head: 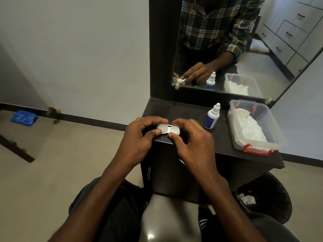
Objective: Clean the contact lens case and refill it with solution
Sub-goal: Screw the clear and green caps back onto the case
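Both hands' grip (pixel 167 131) around lens case (pixel 168 129).

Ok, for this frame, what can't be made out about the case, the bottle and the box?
Head view only:
- Contact lens case: whether its wells hold liquid; both white lids are on, and the left hand and right hand cover its edges.
- Solution bottle: label text too small to read.
- Plastic box: what lies under the white tissue.
- Green object behind the right hand: mostly hidden.
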